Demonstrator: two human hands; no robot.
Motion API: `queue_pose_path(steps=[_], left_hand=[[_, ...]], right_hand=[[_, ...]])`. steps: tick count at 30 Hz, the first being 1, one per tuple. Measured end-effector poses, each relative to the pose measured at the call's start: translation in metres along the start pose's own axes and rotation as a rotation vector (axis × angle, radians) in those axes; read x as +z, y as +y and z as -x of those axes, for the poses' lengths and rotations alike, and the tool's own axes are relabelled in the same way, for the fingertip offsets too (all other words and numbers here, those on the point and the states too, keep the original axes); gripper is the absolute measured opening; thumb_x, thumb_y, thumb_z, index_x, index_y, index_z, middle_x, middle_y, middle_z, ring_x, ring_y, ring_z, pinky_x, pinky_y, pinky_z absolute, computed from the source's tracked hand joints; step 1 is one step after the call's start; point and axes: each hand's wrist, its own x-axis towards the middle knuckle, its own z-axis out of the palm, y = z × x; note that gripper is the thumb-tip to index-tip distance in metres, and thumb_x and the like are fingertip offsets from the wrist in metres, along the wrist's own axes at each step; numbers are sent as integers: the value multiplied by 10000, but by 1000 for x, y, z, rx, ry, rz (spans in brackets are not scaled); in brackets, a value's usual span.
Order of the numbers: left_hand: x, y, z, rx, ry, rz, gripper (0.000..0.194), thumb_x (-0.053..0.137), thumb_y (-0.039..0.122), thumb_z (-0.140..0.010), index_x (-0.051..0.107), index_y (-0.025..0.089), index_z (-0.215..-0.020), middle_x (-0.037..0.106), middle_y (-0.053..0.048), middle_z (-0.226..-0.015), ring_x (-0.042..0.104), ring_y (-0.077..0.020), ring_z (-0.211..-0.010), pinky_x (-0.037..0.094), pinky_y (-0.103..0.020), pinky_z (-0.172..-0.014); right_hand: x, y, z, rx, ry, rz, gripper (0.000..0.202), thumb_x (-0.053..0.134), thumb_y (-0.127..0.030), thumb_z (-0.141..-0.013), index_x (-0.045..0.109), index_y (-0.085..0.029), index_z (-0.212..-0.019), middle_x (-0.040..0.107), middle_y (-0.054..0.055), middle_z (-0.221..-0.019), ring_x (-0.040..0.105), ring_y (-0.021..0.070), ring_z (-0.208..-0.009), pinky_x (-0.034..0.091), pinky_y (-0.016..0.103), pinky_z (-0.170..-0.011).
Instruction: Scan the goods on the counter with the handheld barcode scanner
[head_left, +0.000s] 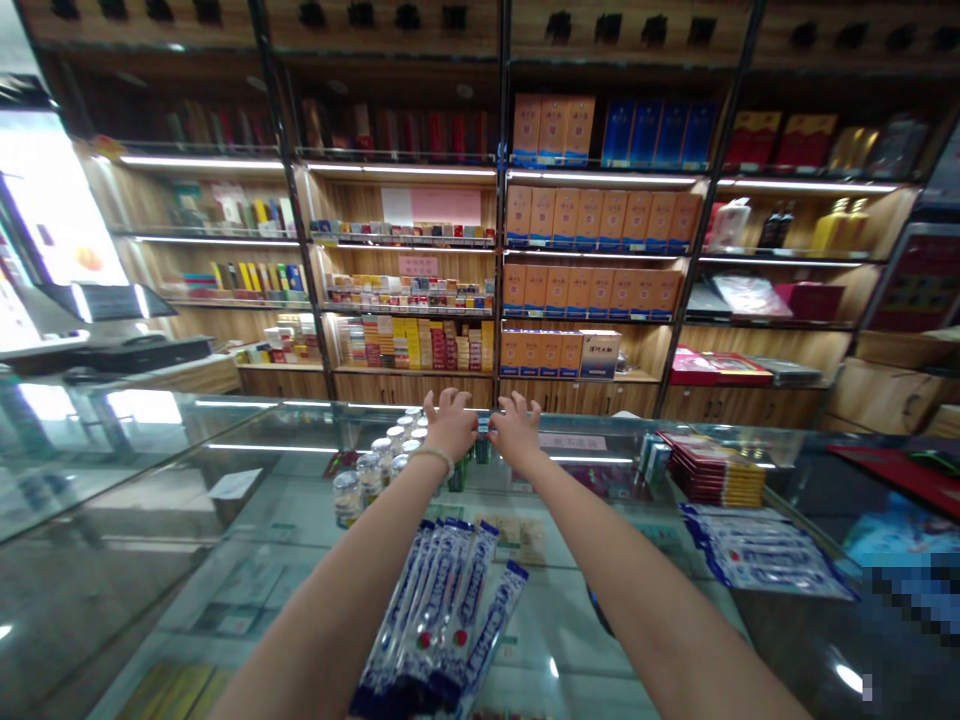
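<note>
Both arms stretch forward over the glass counter (300, 560). My left hand (450, 428), a pale bracelet at its wrist, is beside a group of small clear jars with white caps (369, 470). Under and beside that hand show small green containers (457, 474), partly hidden by it. My right hand (517, 430) is just to the right, thumbs facing each other across a narrow gap. The fingers of both hands are spread and bent, and I see nothing gripped in them. Between my forearms lies a fanned pile of blue-and-white stick packets (442, 610).
At the right of the counter are a stack of red and gold packs (709, 468) and more blue-and-white packets (765, 550). A paper sign (574, 441) lies near the far edge. Behind stand lit shelves with orange boxes (600, 290). A monitor (105, 300) stands at left.
</note>
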Motion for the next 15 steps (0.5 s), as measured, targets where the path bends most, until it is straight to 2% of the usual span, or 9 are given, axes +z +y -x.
queue_pose_path(steps=[5, 10, 13, 15], left_hand=[[0, -1, 1, 0, -7, -16, 57, 743, 264, -753, 790, 277, -784, 611, -63, -1389, 360, -341, -1410, 155, -655, -1203], [-3, -2, 3, -6, -8, -42, 119, 750, 304, -755, 795, 309, -865, 591, -53, -1423, 353, -339, -1428, 162, -653, -1202], [-7, -1, 4, -13, -3, -53, 270, 734, 312, -774, 779, 327, -1040, 535, -72, -1507, 333, -341, -1462, 155, -651, -1207], [-10, 1, 4, -15, 0, -60, 415, 720, 328, -795, 724, 332, -1209, 460, -91, -1583, 279, -354, -1506, 107, -669, -1214]], right_hand=[[-8, -5, 2, -34, 12, 35, 210, 649, -314, -917, 750, -250, -1089, 501, 100, -1524, 260, 314, -1491, 155, 586, -1190], [-20, -6, 3, -2, -19, 52, 337, 652, -364, -914, 699, -233, -1221, 493, 138, -1530, 286, 326, -1485, 169, 600, -1191], [-26, -2, 5, 9, -26, 69, 471, 632, -397, -927, 607, -233, -1369, 386, 151, -1617, 235, 331, -1522, 135, 612, -1206], [-30, 2, 9, 20, -35, 78, 615, 607, -431, -943, 470, -232, -1507, 253, 157, -1682, 147, 346, -1559, 75, 633, -1216]])
